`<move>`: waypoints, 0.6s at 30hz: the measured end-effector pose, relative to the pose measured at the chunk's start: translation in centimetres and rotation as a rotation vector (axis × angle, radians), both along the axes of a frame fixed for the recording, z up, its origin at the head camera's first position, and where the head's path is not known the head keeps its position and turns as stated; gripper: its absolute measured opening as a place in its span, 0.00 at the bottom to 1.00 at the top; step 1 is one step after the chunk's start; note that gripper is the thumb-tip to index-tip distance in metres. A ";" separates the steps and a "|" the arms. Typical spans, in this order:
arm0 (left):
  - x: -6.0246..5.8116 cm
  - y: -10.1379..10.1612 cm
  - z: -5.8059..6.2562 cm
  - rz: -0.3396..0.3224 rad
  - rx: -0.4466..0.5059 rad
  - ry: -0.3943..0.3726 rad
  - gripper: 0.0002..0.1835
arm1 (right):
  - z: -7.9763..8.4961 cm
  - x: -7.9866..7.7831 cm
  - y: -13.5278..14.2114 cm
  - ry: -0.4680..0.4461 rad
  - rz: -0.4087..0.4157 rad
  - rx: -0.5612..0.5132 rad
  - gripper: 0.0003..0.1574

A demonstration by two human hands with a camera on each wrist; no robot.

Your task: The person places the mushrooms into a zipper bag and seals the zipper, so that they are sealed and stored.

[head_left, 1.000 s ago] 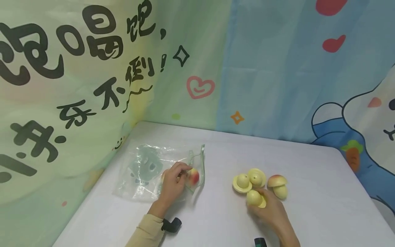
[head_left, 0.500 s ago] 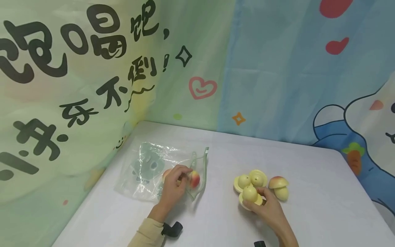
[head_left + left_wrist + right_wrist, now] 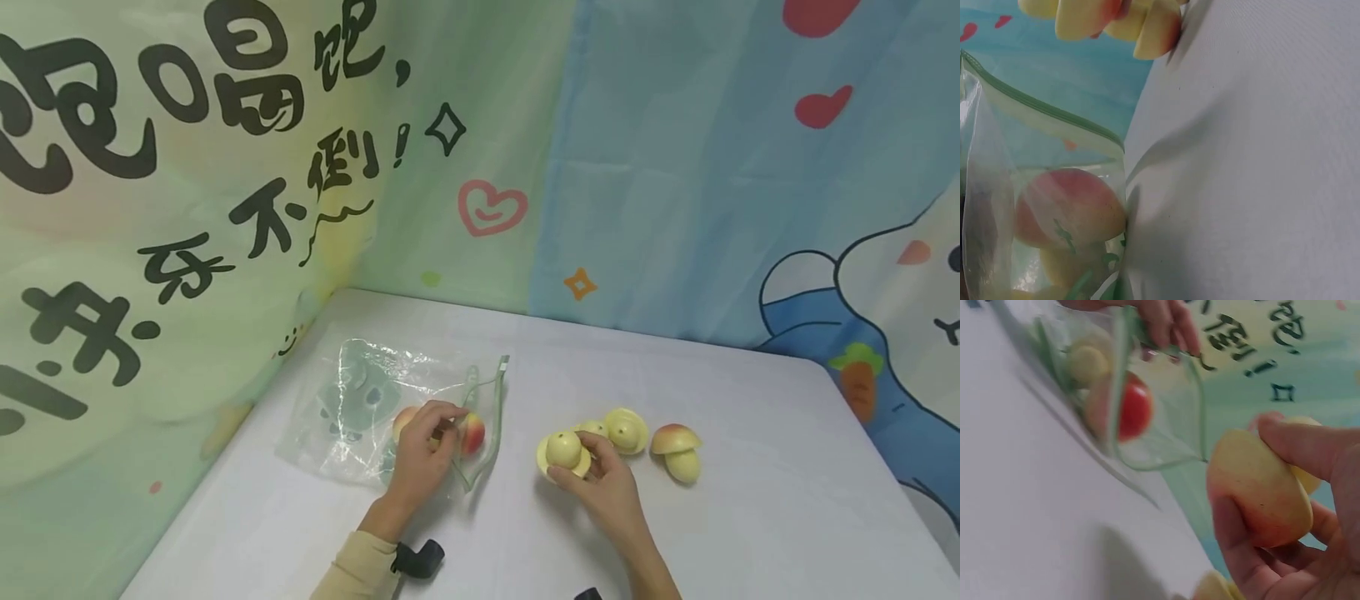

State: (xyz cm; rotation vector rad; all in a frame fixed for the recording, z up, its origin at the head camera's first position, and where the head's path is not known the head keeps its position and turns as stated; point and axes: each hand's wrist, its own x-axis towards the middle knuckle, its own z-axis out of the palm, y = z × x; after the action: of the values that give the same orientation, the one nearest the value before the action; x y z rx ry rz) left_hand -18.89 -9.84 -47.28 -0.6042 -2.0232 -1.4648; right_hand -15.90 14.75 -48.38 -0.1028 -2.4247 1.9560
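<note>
Within the right hand (image 3: pixel 613 492), a mushroom-shaped piece (image 3: pixel 563 450) (smooth, domed).

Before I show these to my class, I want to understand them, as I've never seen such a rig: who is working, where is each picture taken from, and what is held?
There is no robot, just a person working bare-handed. The wide picture comes from a camera worn on the head, looking forward and down; the two closer ones come from cameras worn on the left and right wrists. On the white table lie three loose mushroom-shaped pieces and a clear bag with similar pieces inside. The left hand pinches the bag near its open end. The right hand holds one more mushroom piece, stem up, beside that opening.
</note>
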 end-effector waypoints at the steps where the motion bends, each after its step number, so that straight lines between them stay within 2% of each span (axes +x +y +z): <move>1: 0.0 0.0 0.0 -0.001 -0.003 -0.004 0.18 | 0.0 -0.1 -0.4 0.013 0.000 0.007 0.35; 9: -0.1 -0.1 -0.4 -0.016 0.026 0.002 0.16 | -1.5 -2.0 -2.7 0.084 0.017 0.082 0.36; 18: -0.1 0.0 -0.4 -0.033 0.031 0.012 0.16 | -2.5 -3.8 -4.9 0.199 0.014 0.065 0.34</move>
State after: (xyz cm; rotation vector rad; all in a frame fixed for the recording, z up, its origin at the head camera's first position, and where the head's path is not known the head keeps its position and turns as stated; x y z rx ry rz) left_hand -18.97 -9.81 -47.65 -0.6350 -1.9861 -1.5051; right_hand -19.67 9.81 -50.93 0.1045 -2.3631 1.7945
